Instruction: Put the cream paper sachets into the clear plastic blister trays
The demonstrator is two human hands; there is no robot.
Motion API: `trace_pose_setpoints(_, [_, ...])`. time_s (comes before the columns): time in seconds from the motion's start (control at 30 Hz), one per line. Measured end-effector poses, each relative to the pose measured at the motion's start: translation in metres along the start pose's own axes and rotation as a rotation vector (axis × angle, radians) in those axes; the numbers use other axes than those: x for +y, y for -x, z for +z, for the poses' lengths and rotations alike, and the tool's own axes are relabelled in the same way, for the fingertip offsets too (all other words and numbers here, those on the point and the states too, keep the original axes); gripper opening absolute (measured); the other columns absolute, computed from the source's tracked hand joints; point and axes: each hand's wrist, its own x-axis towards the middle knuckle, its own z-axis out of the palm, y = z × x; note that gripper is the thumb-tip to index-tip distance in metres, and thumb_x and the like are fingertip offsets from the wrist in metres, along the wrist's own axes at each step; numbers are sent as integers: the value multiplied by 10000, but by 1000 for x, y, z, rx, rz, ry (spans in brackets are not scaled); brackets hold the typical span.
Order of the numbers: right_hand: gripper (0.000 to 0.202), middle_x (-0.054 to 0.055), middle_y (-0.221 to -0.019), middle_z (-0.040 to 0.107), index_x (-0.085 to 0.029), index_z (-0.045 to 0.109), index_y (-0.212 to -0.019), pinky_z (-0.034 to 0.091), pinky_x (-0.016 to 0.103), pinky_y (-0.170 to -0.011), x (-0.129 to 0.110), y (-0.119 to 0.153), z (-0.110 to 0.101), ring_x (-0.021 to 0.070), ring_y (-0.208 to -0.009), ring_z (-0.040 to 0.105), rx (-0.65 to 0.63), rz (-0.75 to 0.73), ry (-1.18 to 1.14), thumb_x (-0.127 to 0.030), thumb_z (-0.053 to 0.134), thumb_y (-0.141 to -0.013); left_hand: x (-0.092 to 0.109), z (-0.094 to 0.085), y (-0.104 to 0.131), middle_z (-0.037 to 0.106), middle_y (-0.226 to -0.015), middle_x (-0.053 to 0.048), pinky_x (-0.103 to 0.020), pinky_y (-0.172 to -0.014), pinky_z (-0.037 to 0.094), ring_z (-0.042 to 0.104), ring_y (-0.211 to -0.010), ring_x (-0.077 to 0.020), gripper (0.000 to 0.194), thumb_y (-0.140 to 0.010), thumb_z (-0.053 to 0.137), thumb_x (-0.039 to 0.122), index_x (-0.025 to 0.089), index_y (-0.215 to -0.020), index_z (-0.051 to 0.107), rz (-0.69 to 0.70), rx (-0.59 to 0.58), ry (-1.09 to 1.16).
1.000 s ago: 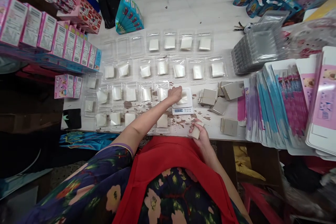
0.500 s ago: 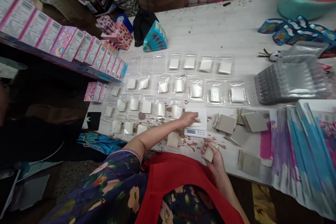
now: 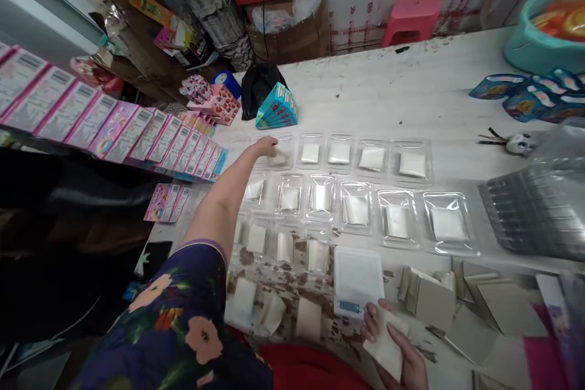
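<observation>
My left hand (image 3: pixel 265 146) reaches to the back row of clear plastic trays (image 3: pixel 292 141), its fingers closed on a pale square piece (image 3: pixel 276 157) that rests in one of them. Low on the right, my right hand (image 3: pixel 395 347) grips a stack of cream squares (image 3: pixel 384 341) between thumb and fingers. Just beyond that hand lies a white digital scale (image 3: pixel 359 274) with a bare top. Rows of clear trays holding white squares (image 3: pixel 320 197) spread across the table.
Loose grey-beige squares (image 3: pixel 435 301) lie right of the scale. Stacked clear trays (image 3: pixel 539 195) stand farther right. Pink boxes (image 3: pixel 128 134) line the left side, and a teal fan-shaped box (image 3: pixel 278 106) sits behind the trays. A teal basin (image 3: pixel 525 49) is at the back right.
My left hand has moved from the scale to the back left row with a pale piece. The view has shifted closer. My right hand still grips its squares.
</observation>
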Motion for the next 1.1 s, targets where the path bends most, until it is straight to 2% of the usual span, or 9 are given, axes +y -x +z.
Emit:
trace_pose_setpoints(0.23, [395, 29, -902, 615, -256, 630, -997, 512, 293, -587, -11, -10, 13, 149, -671, 545, 13, 15, 11, -243, 781, -633, 14, 33, -42, 572, -763, -24, -277, -808, 373, 510, -918, -229, 282, -472, 712, 43, 148, -696, 577, -19, 35, -152])
trace_pose_setpoints(0.43, [397, 18, -895, 626, -253, 633, -1004, 500, 271, -604, -8, -18, 23, 137, -689, 553, -26, -43, -4, -225, 779, -637, 17, 28, -7, 513, -1033, -59, -308, -1011, 308, 394, -1054, -185, 435, -684, 628, -25, 76, -1088, 503, 22, 265, -77])
trace_pose_setpoints(0.53, [363, 6, -850, 632, -257, 640, -988, 495, 269, -595, -9, -18, 33, 128, -650, 551, -53, -85, 8, -295, 780, -655, 30, 48, 38, 524, -1034, -59, -359, -1045, 294, 411, -1068, -174, 241, -849, 479, 43, 92, -1084, 503, 57, 301, 23])
trace_pose_setpoints(0.6, [353, 16, -825, 633, -239, 653, -961, 495, 274, -585, -13, -18, 39, 137, -648, 557, -54, -131, 6, -459, 734, -697, 48, 83, 85, 555, -979, -45, -345, -983, 367, 470, -1004, -161, 164, -910, 435, 148, 123, -1037, 535, 97, 242, 90])
trace_pose_setpoints(0.67, [435, 15, -798, 624, -233, 656, -943, 479, 270, -566, -17, -17, 43, 140, -642, 556, -77, -188, -12, -613, 631, -734, 75, 127, 148, 584, -943, -29, -298, -865, 440, 523, -925, -149, 179, -890, 514, 272, 152, -1011, 571, 167, 83, 185])
trace_pose_setpoints(0.77, [491, -2, -739, 612, -234, 646, -921, 457, 260, -540, -19, -12, 44, 133, -601, 551, -40, -256, 22, -687, 531, -770, 122, 188, 254, 606, -972, -35, -265, -727, 466, 562, -845, -149, 371, -754, 678, 397, 180, -1047, 606, 294, -410, 555])
trace_pose_setpoints(0.87, [469, -30, -659, 578, -245, 625, -911, 463, 278, -547, -15, 0, 43, 140, -562, 550, -8, -308, 82, -683, 515, -787, 157, 226, 332, 593, -899, 1, -238, -629, 432, 537, -723, -119, 516, -626, 771, 416, 202, -1057, 585, 321, -602, 648])
trace_pose_setpoints(0.97, [407, -49, -622, 549, -257, 602, -908, 472, 297, -571, -7, 14, 36, 143, -544, 549, -30, -345, 106, -643, 554, -788, 171, 243, 362, 566, -781, 36, -226, -625, 412, 509, -682, -104, 468, -609, 777, 372, 191, -981, 556, 281, -662, 785])
trace_pose_setpoints(1.1, [369, -46, -653, 577, -262, 582, -908, 466, 292, -579, 1, 27, 18, 169, -628, 587, -37, -351, 139, -577, 659, -734, 170, 252, 367, 549, -748, 32, -225, -640, 419, 517, -699, -109, 412, -590, 770, 313, 165, -888, 528, 177, -773, 1003])
